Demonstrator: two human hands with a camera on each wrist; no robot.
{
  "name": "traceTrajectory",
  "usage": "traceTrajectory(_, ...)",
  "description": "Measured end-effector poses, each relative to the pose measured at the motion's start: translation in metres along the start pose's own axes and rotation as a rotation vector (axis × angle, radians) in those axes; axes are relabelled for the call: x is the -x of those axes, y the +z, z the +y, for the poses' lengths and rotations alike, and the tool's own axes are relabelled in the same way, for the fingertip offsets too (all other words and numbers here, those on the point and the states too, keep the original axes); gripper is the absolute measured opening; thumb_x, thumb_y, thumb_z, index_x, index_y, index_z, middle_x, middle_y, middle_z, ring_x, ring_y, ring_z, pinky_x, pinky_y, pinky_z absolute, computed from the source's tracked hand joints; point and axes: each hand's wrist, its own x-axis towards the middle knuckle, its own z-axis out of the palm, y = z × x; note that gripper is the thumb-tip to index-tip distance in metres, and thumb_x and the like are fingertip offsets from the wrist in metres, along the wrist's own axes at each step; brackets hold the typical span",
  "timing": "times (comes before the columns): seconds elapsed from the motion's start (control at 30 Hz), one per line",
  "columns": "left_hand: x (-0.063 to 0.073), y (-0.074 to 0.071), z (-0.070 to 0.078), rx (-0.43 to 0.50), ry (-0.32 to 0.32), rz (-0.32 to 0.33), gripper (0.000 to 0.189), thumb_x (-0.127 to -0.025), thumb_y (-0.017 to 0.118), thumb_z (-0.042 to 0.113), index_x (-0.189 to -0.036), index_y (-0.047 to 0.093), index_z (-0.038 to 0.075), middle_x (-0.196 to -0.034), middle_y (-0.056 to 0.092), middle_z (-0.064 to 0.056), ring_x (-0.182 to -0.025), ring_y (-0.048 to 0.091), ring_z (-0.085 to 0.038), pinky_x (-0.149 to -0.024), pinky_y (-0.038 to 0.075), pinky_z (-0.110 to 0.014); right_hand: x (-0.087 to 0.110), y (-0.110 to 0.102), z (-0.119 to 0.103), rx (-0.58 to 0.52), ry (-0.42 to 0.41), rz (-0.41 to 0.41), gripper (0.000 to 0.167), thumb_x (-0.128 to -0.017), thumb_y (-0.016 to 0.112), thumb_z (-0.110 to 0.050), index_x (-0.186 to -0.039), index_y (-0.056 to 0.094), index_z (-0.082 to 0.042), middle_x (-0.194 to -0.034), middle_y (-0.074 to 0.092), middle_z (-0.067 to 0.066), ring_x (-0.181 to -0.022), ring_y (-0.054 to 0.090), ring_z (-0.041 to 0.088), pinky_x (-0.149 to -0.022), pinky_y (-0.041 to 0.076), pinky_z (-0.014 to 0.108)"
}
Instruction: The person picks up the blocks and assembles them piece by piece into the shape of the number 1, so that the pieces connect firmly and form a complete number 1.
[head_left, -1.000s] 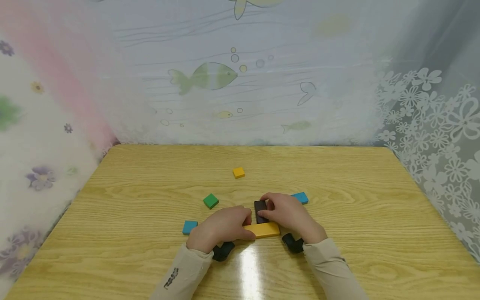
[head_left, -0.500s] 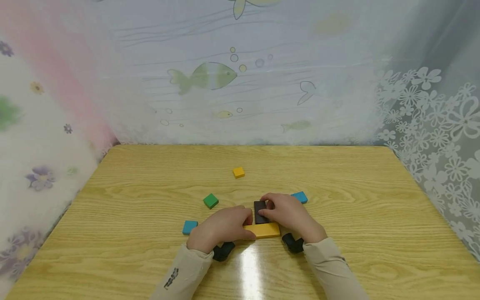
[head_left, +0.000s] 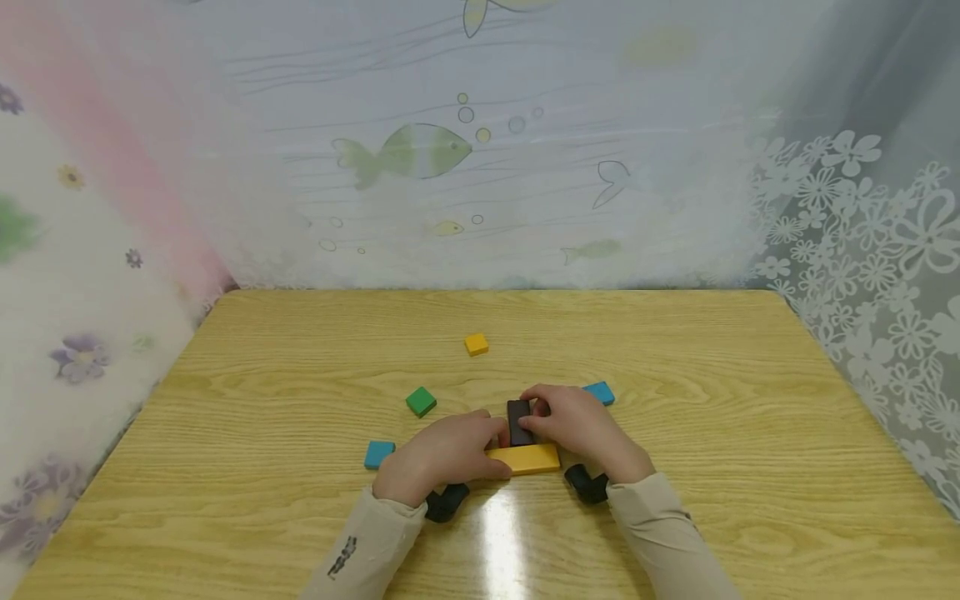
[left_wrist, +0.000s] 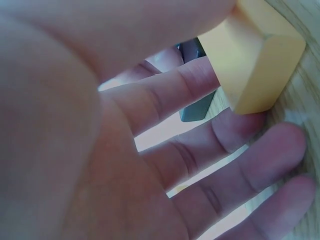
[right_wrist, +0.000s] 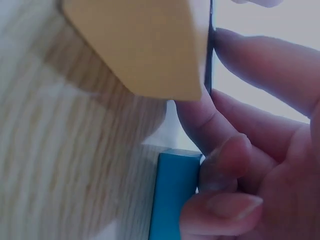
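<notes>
In the head view my left hand [head_left: 450, 454] pinches the left end of a long yellow block [head_left: 528, 459] between thumb and fingers. Against that block's far side lies a black oblong block [head_left: 517, 422], set crosswise to it. My right hand [head_left: 583, 425] holds the black block with thumb and fingertips on its right side. The left wrist view gives the yellow block [left_wrist: 250, 65] close up, a dark block [left_wrist: 197, 107] behind my fingers. From the right wrist, the yellow block's end [right_wrist: 140, 45] fills the top, and the black block shows only as a thin dark edge.
A small green block [head_left: 422, 402] and a blue block [head_left: 379, 455] lie on the left of the wooden table [head_left: 712, 350]. Further back sits a small yellow block [head_left: 476, 344]. Another blue block [head_left: 600, 393] is partly hidden behind my right hand. Patterned curtains [head_left: 420, 208] surround the table.
</notes>
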Motion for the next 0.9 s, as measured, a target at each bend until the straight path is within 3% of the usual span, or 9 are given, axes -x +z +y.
traceTrajectory(0.23, -0.0002, 0.0004, 0.0003, 0.0, -0.004, 0.006, 0.023, -0.078, 0.067, 0.037, -0.088, 0.055, 0.02, -0.075, 0.045, 0.005, -0.058, 0.042, -0.01, -0.054, 0.035, -0.026, -0.0003, 0.0022, 0.0006, 0.013, -0.003, 0.03, 0.03, -0.082, 0.064, -0.032, -0.107, 0.062, -0.016, -0.074, 0.055, -0.009, -0.062, 0.048, 0.008, -0.059, 0.041, 0.027)
traceTrajectory(0.53, 0.0008, 0.0004, 0.0008, 0.012, -0.005, 0.007, 0.023, -0.078, 0.067, 0.037, -0.089, 0.056, 0.02, -0.076, 0.045, 0.006, -0.059, 0.042, -0.01, -0.055, 0.035, -0.026, 0.0007, 0.0008, 0.001, -0.007, -0.033, 0.003, 0.031, -0.082, 0.064, -0.03, -0.111, 0.061, -0.02, -0.074, 0.056, -0.011, -0.062, 0.049, 0.006, -0.059, 0.041, 0.027)
traceTrajectory(0.9, -0.0002, 0.0006, 0.0005, 0.025, -0.011, 0.002, 0.023, -0.078, 0.067, 0.037, -0.087, 0.055, 0.02, -0.075, 0.045, 0.004, -0.058, 0.042, -0.01, -0.053, 0.034, -0.026, 0.0009, 0.0, -0.0002, -0.014, -0.014, 0.009, 0.031, -0.082, 0.064, -0.03, -0.11, 0.061, -0.016, -0.074, 0.056, -0.01, -0.063, 0.05, 0.006, -0.061, 0.042, 0.027)
